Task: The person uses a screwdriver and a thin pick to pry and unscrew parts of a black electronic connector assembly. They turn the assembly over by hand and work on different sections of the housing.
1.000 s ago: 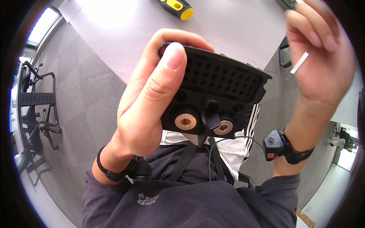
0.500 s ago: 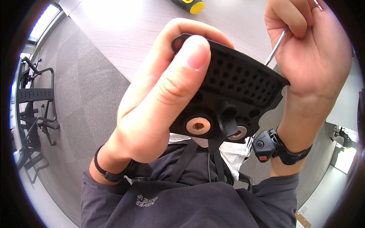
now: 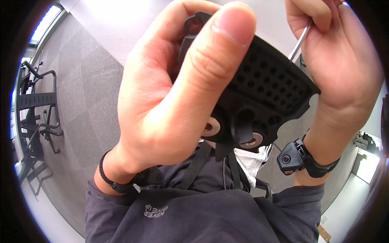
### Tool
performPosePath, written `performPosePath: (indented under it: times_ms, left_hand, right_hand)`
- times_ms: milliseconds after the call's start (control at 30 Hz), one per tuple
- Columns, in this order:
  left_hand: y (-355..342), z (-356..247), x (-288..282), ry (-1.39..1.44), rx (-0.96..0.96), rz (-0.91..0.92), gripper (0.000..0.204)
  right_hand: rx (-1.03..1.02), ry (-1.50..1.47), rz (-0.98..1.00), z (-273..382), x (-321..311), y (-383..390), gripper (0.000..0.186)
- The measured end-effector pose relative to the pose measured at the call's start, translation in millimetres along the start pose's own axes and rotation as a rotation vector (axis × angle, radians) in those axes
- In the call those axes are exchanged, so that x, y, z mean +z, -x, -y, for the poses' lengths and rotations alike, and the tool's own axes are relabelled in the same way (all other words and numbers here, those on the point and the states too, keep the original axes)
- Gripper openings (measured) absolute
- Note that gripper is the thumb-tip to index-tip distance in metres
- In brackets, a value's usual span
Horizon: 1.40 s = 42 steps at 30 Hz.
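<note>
Though tilted, plate (image 3: 263,95) in left grip (image 3: 162,113)

A black chair (image 3: 38,99) stands on grey carpet (image 3: 91,93).

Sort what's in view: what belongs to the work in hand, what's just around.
In the work:
- black perforated part, held in the left hand
- thin metal rod, held in the right hand

Just around, apparently:
- black chairs
- pale table
- dark wrist device, worn
</note>
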<state>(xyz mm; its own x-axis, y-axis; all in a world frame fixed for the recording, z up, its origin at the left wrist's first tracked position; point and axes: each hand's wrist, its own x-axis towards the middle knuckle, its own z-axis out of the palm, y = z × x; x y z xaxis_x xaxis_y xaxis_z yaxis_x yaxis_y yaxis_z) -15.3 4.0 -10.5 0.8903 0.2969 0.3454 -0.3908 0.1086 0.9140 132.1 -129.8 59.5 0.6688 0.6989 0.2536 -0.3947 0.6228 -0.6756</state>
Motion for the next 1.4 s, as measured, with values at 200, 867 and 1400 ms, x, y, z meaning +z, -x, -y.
performPosePath:
  times_ms: [200, 867, 1400]
  left_hand:
    - [0, 5, 4, -0.085, 0.082, -0.007, 0.047]
    - [10, 20, 8, -0.079, 0.157, -0.023, 0.045]
    - [16, 19, 10, -0.070, 0.158, -0.015, 0.044]
  right_hand:
    - [0.004, 0.011, 0.000, 3, 0, 4, 0.030]
    - [0.042, 0.042, 0.009, -5, 2, 3, 0.032]
    - [0.044, 0.056, -0.008, -1, 4, 6, 0.035]
